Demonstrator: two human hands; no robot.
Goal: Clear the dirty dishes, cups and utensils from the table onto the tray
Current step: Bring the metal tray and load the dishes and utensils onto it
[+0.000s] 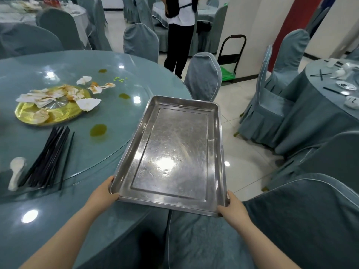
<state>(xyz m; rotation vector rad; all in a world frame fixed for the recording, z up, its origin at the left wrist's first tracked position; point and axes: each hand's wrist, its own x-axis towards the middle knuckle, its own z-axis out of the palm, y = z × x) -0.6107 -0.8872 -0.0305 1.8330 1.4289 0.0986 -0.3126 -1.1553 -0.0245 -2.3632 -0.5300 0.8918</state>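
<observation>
Both hands hold a bare steel tray [171, 152] by its near corners: the left hand [104, 193] grips the near-left corner, the right hand [232, 207] the near-right, fingers curled round the rim. The tray hangs over the right edge of the round tabletop [120, 117]. Left of it lie a white spoon [16, 171] and bunched black chopsticks [48, 158]; farther off, crumpled napkins [58, 96] litter a gold plate [25, 111].
</observation>
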